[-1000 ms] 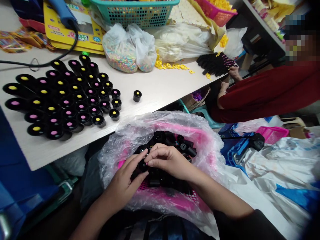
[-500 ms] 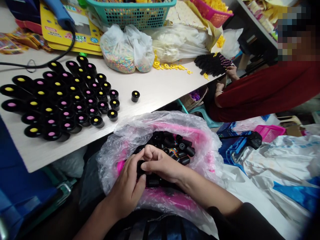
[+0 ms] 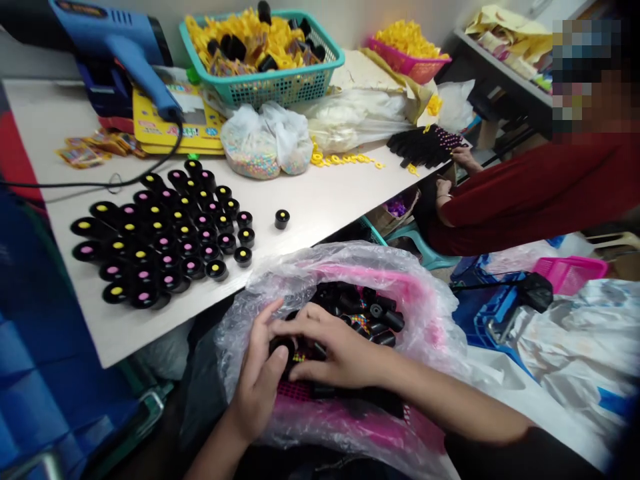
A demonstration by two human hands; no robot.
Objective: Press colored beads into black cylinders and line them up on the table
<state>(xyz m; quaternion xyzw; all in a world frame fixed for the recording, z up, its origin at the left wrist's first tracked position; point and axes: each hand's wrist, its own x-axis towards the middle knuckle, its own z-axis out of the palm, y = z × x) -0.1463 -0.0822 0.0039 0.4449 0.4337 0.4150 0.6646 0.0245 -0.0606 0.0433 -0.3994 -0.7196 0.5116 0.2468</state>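
In front of me is a pink basket lined with a clear plastic bag (image 3: 430,293), holding loose black cylinders (image 3: 385,320) and small coloured beads (image 3: 360,323). My left hand (image 3: 257,373) is closed on a black cylinder (image 3: 284,351), thumb against its side. My right hand (image 3: 340,343) arches over it from the right, fingertips near the left hand's fingers. Its thumb is apart from the fingers, and beads show through the gap. Black cylinders with pink or yellow dots on top (image 3: 165,241) stand grouped on the table, and a single dotted cylinder (image 3: 282,219) stands apart.
Behind stand a teal basket (image 3: 260,87) of yellow parts, bags of beads (image 3: 253,150) and a blue heat gun (image 3: 135,67) with its cord across the table (image 3: 120,340). A co-worker in a red sleeve (image 3: 540,193) handles black pieces (image 3: 420,147) at the right.
My right hand's fingers have spread from a pinch at the cylinder. The left hand still holds the cylinder. The view has tilted up, showing more of the teal basket and heat gun.
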